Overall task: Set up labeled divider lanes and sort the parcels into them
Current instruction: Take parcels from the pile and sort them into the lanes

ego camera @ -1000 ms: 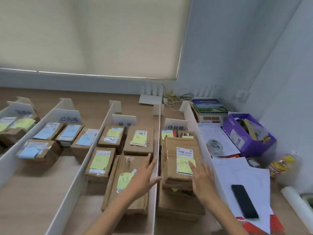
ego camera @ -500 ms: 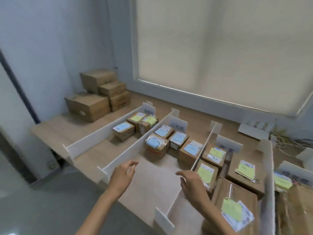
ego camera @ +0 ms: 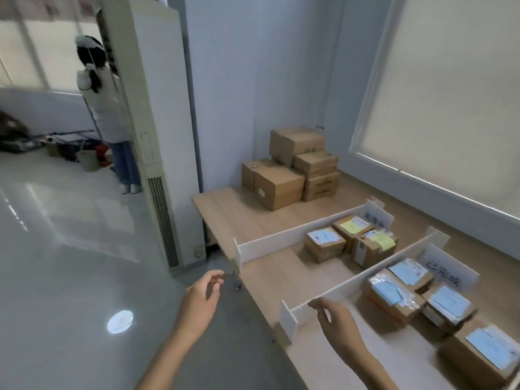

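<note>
— Parcels [ego camera: 325,243], where do they sit from the hands?
— Up and to the right of both. Going left to right: the left hand [ego camera: 198,301] hangs over the floor [ego camera: 70,249], off the tabletop [ego camera: 270,277] edge, fingers loosely curled and apart, holding nothing.
— And just right of it?
— The first divider [ego camera: 284,237], standing upright, runs away from that hand toward the window blind [ego camera: 450,94]. Beyond it, further up, is a stack of plain boxes [ego camera: 292,164] at the wall.
— The right hand?
— The right hand [ego camera: 336,319] is over the tabletop, empty, thumb and fingers parted. Its fingertips [ego camera: 312,304] are just beside the near end of the second divider [ego camera: 351,282]; whether they touch it I cannot tell.
— So the parcels lie in the lanes?
— Yes. Three with yellow or white slips sit between the two dividers, above the right hand, by a label card [ego camera: 375,219]. Blue-slip parcels [ego camera: 394,299] lie right of that hand, past the second divider, near another label [ego camera: 447,273].
— Anything far left?
— A person [ego camera: 109,114] stands beyond a tall air conditioner [ego camera: 157,122], well away from the left hand.
</note>
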Tool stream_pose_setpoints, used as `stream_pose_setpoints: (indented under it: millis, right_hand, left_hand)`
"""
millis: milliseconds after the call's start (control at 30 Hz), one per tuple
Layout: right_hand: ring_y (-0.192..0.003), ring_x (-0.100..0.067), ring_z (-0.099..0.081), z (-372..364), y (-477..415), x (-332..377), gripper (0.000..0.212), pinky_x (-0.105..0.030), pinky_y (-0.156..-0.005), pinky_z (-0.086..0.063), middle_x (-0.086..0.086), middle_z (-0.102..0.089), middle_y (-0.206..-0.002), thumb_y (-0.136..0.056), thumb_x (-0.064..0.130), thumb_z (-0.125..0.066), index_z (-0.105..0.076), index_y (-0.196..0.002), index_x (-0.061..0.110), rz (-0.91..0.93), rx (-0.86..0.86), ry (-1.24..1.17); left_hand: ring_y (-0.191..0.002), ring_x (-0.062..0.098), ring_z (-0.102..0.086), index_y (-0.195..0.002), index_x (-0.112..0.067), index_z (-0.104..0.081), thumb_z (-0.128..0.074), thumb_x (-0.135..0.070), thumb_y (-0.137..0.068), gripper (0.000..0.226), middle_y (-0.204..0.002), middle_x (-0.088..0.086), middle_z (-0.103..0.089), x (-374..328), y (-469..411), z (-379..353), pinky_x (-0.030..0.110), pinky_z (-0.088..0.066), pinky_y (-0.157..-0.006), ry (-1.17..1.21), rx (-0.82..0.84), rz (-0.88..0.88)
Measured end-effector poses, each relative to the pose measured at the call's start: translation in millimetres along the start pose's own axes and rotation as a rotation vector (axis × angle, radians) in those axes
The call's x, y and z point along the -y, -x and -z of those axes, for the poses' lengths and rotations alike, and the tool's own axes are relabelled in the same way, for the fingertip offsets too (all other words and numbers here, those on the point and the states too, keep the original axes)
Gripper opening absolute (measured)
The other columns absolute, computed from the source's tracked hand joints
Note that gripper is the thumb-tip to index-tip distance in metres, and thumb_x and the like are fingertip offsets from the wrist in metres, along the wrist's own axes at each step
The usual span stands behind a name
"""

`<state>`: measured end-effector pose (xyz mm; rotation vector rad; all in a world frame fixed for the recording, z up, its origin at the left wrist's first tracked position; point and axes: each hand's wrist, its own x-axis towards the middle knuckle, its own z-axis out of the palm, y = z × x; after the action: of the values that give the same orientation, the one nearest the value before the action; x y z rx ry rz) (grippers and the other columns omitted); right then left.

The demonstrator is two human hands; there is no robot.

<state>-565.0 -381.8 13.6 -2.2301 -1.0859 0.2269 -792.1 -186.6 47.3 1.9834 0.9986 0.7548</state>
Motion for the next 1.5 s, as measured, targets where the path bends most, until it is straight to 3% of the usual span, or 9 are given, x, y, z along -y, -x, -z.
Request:
stream_pose_setpoints:
  millis: [233,400,567,733,900,1033,1233,1333,1500]
  right_hand:
    - [-0.086,0.002,-0.06,-38.7,-139.5,22.2,0.03,-0.013,-0.076,-0.046,0.025,-0.063,-0.09,-0.09,0.002,-0.053,-0.069,-0.092,0.028,0.052,-0.019,-0.056]
    - [-0.085,-0.001,-0.061,-42.2,-245.8,20.0,0.03,-0.021,-0.075,-0.049,0.02,-0.065,-0.085,-0.088,0.002,-0.055,-0.067,-0.087,0.03,-0.013,-0.108,-0.163]
    - [-0.083,-0.007,-0.064,-24.1,-332.5,14.7,0.026,-0.028,-0.077,-0.051,0.01,-0.068,-0.082,-0.091,0.002,-0.051,-0.069,-0.089,0.02,-0.095,-0.218,-0.263]
    - [-0.085,-0.007,-0.066,-6.5,-412.0,11.2,0.027,-0.034,-0.082,-0.054,0.001,-0.071,-0.089,-0.092,0.0,-0.046,-0.069,-0.094,0.015,-0.195,-0.237,-0.312]
    - [-0.075,-0.009,-0.062,7.0,-505.6,4.0,0.026,-0.016,-0.059,-0.044,-0.005,-0.068,-0.091,-0.094,0.0,-0.042,-0.066,-0.099,0.01,-0.383,-0.295,-0.419]
    - [-0.067,-0.019,-0.057,6.6,-592.0,-20.8,0.03,-0.025,-0.057,-0.044,-0.009,-0.067,-0.082,-0.089,-0.001,-0.04,-0.067,-0.092,0.011,-0.56,-0.413,-0.481]
    - [-0.064,-0.024,-0.053,-6.0,-735.4,-62.3,0.025,-0.037,-0.071,-0.048,-0.011,-0.059,-0.072,-0.088,0.005,-0.043,-0.068,-0.086,0.005,-0.78,-0.509,-0.48]
    - [-0.078,-0.027,-0.055,-20.6,-800.0,-73.7,0.021,-0.04,-0.081,-0.051,-0.011,-0.058,-0.082,-0.094,0.016,-0.047,-0.064,-0.093,0.004,-0.861,-0.459,-0.478]
    - [-0.116,-0.037,-0.051,-40.1,-883.2,-90.7,0.056,-0.047,-0.094,-0.049,-0.019,-0.05,-0.132,-0.095,0.04,-0.048,-0.043,-0.133,-0.001,-1.011,-0.422,-0.545]
  left_hand:
    - [-0.094,0.005,-0.062,-0.106,-0.023,-0.063,-0.053,-0.008,-0.092,0.023,-0.096,-0.01,-0.068,31.2,-132.3,1.4,0.021,-0.046,-0.081,-0.014,-0.031,0.005]
    - [-0.093,0.006,-0.063,-0.104,-0.026,-0.063,-0.052,-0.012,-0.093,0.021,-0.095,-0.008,-0.069,29.2,-253.3,-19.4,0.029,-0.051,-0.087,-0.053,0.061,-0.039]
    - [-0.093,0.004,-0.063,-0.092,-0.044,-0.057,-0.052,-0.017,-0.093,0.028,-0.094,-0.017,-0.068,34.4,-356.6,-39.0,0.028,-0.052,-0.083,-0.097,0.146,-0.054]
    - [-0.092,0.004,-0.061,-0.095,-0.034,-0.061,-0.051,-0.012,-0.093,0.024,-0.094,-0.012,-0.068,31.3,-440.9,-69.0,0.019,-0.044,-0.075,-0.061,0.215,-0.069]
    - [-0.091,0.006,-0.062,-0.094,-0.033,-0.061,-0.05,-0.011,-0.092,0.024,-0.093,-0.012,-0.069,25.4,-529.5,-126.4,0.022,-0.047,-0.078,-0.048,0.349,-0.138]
    - [-0.091,0.006,-0.063,-0.097,-0.022,-0.066,-0.05,-0.006,-0.091,0.024,-0.092,-0.009,-0.068,19.8,-608.0,-181.9,0.004,-0.041,-0.071,-0.026,0.459,-0.185]
    - [-0.092,0.006,-0.062,-0.101,-0.024,-0.065,-0.047,-0.013,-0.095,0.022,-0.097,-0.009,-0.068,11.8,-725.6,-244.6,0.026,-0.051,-0.084,0.014,0.574,-0.221]
    - [-0.095,0.006,-0.061,-0.105,-0.025,-0.064,-0.045,-0.015,-0.096,0.023,-0.101,-0.01,-0.067,16.7,-773.7,-272.8,0.022,-0.05,-0.081,0.007,0.589,-0.234]
    - [-0.101,0.001,-0.057,-0.114,-0.027,-0.061,-0.046,-0.019,-0.097,0.024,-0.108,-0.013,-0.063,36.6,-819.5,-307.6,0.014,-0.048,-0.081,0.018,0.638,-0.243]
